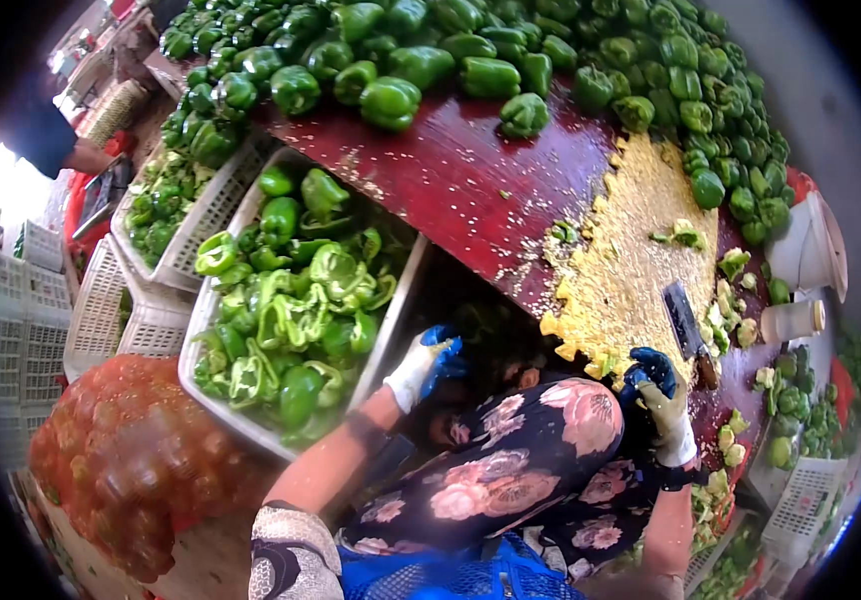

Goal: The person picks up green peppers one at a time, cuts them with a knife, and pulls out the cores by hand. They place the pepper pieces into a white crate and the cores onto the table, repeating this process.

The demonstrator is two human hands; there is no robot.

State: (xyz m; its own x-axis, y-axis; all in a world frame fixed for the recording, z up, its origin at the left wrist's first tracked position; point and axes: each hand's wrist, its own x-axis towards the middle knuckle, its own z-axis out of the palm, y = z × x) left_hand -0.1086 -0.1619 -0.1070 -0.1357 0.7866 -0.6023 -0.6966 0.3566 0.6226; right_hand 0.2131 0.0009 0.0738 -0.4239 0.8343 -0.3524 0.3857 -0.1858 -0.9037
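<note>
My left hand (pixel 429 368), in a white glove with blue fingers, is beside the right rim of a white crate (pixel 406 295) of cut green peppers (pixel 296 300). Its fingers are loosely apart and nothing shows in them. Near the front edge of a yellow mat (pixel 641 240), my right hand (pixel 661 395) wears the same kind of glove. Its blue fingers are curled in, and anything within them is hidden. Just above it, a knife (pixel 686 325) with a wide dark blade lies on the mat among scattered pepper seeds. Pepper cores (pixel 736 315) lie along the mat's right side.
Whole green peppers (pixel 421 65) are piled across the back of the red table (pixel 461 170). A full red mesh sack (pixel 141 450) and more white crates (pixel 101 310) stand at left. A white bucket (pixel 811 245) is at right. Another person's arm (pixel 86 155) shows at upper left.
</note>
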